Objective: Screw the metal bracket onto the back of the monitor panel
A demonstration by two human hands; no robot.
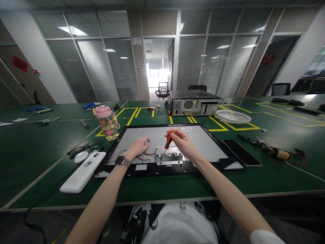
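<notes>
Screwdriver, orange and black, slanting down-left from the right grip, which pinches its handle between thumb and fingers. Tip at the left part of the metal bracket, below and left of that grip; too small to tell whether it sits in a screw. My judgement: stand the shaft more upright, press lightly, turn from the fingers. Left grip lies loosely spread on the gray panel, nothing seen in it; well placed to steady, best clear of the wires just below-right. Farther out on the worktop: bottle beyond left grip, black phone right of right grip, computer case ahead.
</notes>
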